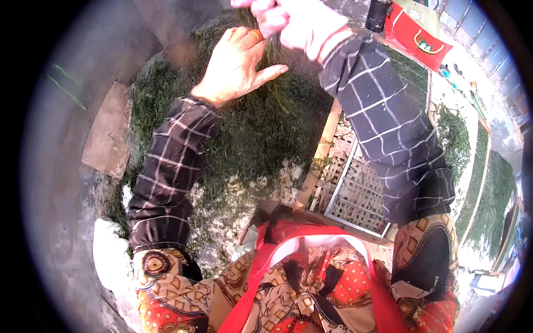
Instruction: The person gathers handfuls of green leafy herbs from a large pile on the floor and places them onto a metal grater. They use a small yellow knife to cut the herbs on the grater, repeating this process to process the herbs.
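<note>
Bare and wearing a ring, my left hand is raised with its thumb spread wide. Its fingers bend away from me, and their tips are hidden. My right hand, in a pale pink glove, is closed around a bunch of thin green strands at the top of the view. The strands hang down between the two hands, passing behind my left thumb. Below them spreads a large heap of dark green, grass-like strands; whether it is seaweed or grass, I cannot tell.
Right of the heap are a wooden board edge, a slatted crate and a metal-framed rack. A red bag and a dark cylindrical container stand at the upper right. A brown board lies left.
</note>
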Tool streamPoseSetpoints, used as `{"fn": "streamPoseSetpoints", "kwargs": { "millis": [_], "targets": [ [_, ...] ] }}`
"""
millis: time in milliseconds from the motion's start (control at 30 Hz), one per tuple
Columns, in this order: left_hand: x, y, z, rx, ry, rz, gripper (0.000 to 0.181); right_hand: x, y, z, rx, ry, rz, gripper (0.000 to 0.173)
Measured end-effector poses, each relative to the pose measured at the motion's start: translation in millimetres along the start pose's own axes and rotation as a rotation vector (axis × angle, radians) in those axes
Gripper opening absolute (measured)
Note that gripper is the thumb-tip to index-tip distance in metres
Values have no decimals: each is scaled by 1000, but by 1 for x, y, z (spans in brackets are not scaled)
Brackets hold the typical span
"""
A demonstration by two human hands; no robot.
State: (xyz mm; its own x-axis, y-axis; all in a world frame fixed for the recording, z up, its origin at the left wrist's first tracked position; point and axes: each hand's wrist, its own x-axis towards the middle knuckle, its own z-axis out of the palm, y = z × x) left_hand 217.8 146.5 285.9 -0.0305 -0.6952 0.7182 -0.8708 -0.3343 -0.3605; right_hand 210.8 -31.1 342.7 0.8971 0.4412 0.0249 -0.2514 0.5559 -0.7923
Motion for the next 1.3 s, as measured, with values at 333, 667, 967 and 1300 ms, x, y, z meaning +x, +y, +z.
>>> {"fn": "streamPoseSetpoints", "kwargs": {
  "millis": [333,667,967,1300],
  "targets": [
    [-171,96,153,-169,-279,-701,35,20,-73,76,-230,103,-321,22],
    [-146,38,60,-412,-848,-856,20,17,-95,72,-240,149,-290,25],
    [-48,71,81,-1310,-744,-972,15,-2,-58,14,-137,309,-269,26],
    [61,4,59,-608,-529,-803,25,-96,66,-79,-192,397,-114,25]
  ]
}}
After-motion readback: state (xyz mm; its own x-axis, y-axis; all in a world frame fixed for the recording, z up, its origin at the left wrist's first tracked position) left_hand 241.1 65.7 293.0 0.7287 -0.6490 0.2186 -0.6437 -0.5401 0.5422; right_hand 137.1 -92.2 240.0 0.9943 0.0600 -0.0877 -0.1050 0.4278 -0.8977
